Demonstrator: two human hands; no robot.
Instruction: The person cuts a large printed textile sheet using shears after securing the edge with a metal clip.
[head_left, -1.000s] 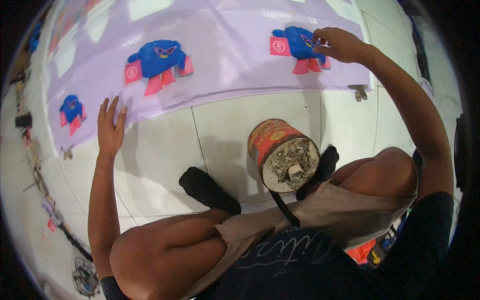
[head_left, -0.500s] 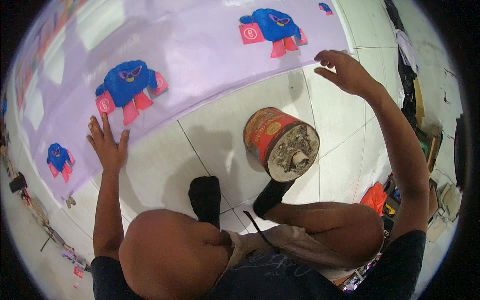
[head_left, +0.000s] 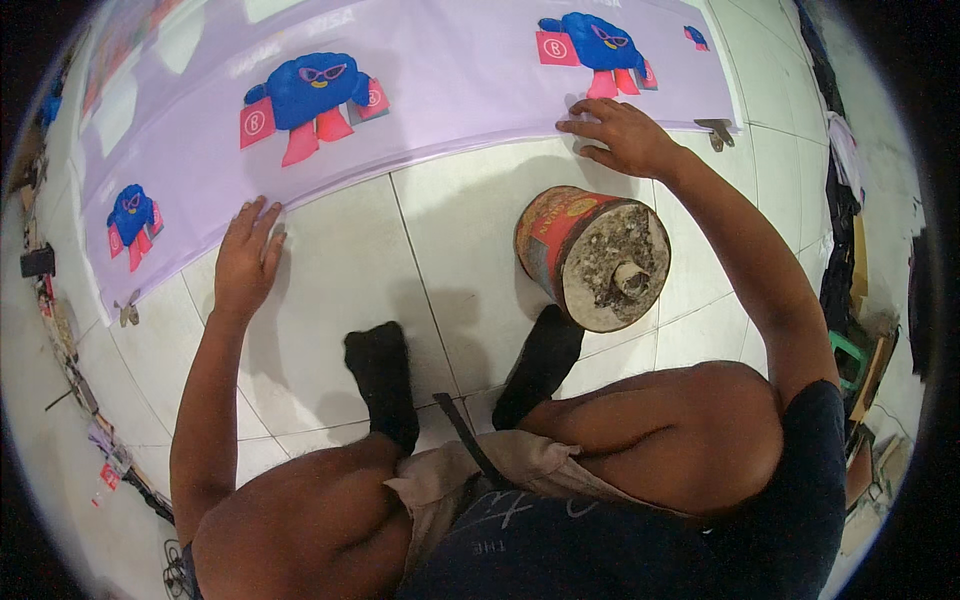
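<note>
1. The left hand point(head_left: 248, 260) lies at the near edge of the big purple sheet point(head_left: 430, 115). Its fingers are close together, with the thumb a bit apart. I see nothing in it.

2. The right hand point(head_left: 625, 138) is farther right, with its fingers spread. The fingertips are over the near edge, just below a blue puppet picture's point(head_left: 598, 45) pink boots. I see nothing in it either. I cannot tell if it presses down or floats a little above.

3. The sheet is on the far side, spread over the white tile floor point(head_left: 470, 210). A metal clip point(head_left: 716, 133) is by its near edge on the right. Another clip point(head_left: 128, 308) is at the near left corner.

4. A round red can point(head_left: 590, 250) is on the tiles, nearer than the right hand. Its rough grey end, with a stub in the middle, faces the person. Two black socks point(head_left: 380, 375) are on the feet, near and left of the can.

5. I think the step now is handling the sheet's near edge with both hands. A next move there calls for flat, gentle fingers, so the cloth does not wrinkle.
</note>
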